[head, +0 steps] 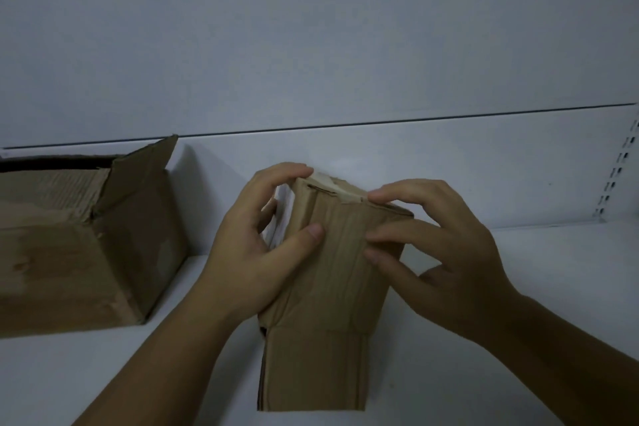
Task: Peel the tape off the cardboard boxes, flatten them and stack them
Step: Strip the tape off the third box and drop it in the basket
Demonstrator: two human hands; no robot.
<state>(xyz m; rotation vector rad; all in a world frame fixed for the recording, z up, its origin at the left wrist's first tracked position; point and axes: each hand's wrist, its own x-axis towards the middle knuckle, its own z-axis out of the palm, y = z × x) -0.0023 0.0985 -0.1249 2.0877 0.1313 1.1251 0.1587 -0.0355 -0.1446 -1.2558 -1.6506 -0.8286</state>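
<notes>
A: Where's the small box (328, 304)?
B: Mid shelf (518, 339), toward the front edge. It's stood on end, top tilted away toward the back panel (449, 156). Can't tell if the lower end sits on the shelf or is lifted. The big open box (86, 252) is at the left end, well apart.
A: Hands?
B: The left hand (252, 245) grips the top left corner, fingers curled over the top, thumb pressed on the front face. The right hand (446, 252) has fingers spread w/ tips on the cardboard, index tip right at the edge of the tape (332, 183). Thumb's off to the side, not pinching anything afaik.
A: How'll it handle?
B: Prob. light and empty. Thin corrugated, creased, so the walls buckle w/ a hard squeeze. Tape looks pale, papery, wrinkled; likely tears in bits or takes the top ply w/ it.
A: Best hold?
B: Brace near the folded corners, where it's stiffest, not mid-panel. Lift a loose tape end w/ a nail, pinch it, pull low along the seam.
</notes>
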